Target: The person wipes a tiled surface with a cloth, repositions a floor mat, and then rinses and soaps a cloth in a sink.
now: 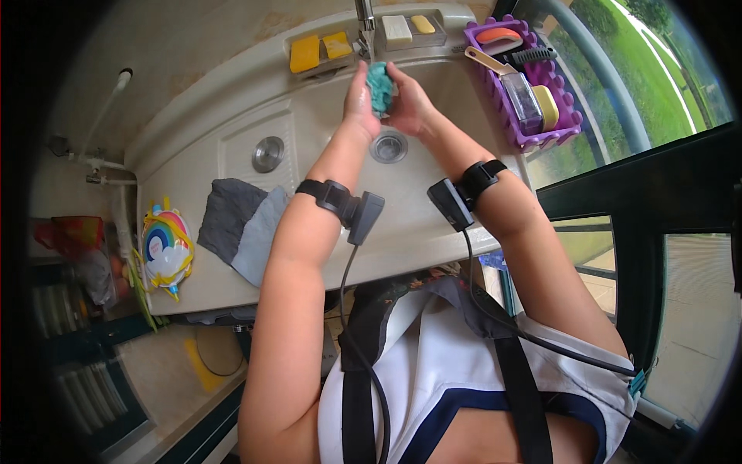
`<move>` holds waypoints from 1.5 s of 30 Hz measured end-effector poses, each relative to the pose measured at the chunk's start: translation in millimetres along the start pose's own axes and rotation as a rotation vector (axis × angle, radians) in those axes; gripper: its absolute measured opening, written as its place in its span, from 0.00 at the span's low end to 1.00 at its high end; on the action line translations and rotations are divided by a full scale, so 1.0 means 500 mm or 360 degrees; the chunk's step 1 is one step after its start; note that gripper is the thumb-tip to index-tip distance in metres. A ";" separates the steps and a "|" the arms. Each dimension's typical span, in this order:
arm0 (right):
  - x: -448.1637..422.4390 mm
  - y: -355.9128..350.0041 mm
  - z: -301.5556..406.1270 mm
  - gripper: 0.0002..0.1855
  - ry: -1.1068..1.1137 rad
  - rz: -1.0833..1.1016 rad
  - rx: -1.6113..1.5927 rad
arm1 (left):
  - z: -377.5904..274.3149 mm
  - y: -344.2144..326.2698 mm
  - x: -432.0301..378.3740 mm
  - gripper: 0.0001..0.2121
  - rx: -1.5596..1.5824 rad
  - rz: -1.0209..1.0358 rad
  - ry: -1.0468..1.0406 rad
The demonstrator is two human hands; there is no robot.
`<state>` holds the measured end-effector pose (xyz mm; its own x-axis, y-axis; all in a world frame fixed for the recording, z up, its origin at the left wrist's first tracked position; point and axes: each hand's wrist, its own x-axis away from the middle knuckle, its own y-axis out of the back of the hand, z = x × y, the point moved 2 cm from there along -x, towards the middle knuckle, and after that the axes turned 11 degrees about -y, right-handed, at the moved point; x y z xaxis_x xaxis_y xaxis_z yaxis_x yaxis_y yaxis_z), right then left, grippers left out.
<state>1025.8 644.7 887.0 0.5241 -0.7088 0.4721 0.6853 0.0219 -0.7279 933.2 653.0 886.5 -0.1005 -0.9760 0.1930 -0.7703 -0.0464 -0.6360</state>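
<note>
A wet teal cloth (380, 87) is bunched up under the metal faucet (365, 20), with water running onto it. My left hand (360, 104) holds its left side, and my right hand (410, 103) is cupped at its right side, fingertips against it. Both hands are over the sink basin (417, 191), above the round drain strainer (389, 147). A metal drain stopper (268, 154) rests on the ribbed ledge to the left. Dark grey (232, 214) and light grey (261, 238) cloths lie flat on the counter beside my left forearm.
Yellow sponges (305, 54) sit in a dish left of the faucet; a white soap bar (397, 29) and a yellow one (423, 24) sit right of it. A purple basket (519, 93) holds several brushes at the right rim. A rainbow-patterned item (167, 246) lies far left. Cables hang from both forearm devices.
</note>
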 end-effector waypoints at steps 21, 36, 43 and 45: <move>-0.024 -0.021 0.000 0.12 0.0468 -0.0240 -0.0025 | 0.030 -0.034 0.007 0.19 -0.0499 0.0002 -0.0503; -0.090 0.002 0.000 0.25 0.0568 -0.1113 0.0991 | 0.030 0.041 0.018 0.15 -0.0365 -0.0090 -0.0199; -0.030 0.056 0.071 0.19 -0.0004 -0.0492 0.1115 | -0.007 0.109 0.012 0.16 -0.0313 -0.0246 -0.0184; 0.000 0.033 0.079 0.19 0.0038 -0.0339 0.1072 | -0.006 0.095 0.006 0.15 -0.0235 -0.0314 -0.0130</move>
<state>1057.1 672.9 894.9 0.3376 -0.7614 0.5534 0.9397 0.3069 -0.1511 894.5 648.7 858.8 0.1071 -0.9654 0.2377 -0.8543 -0.2117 -0.4748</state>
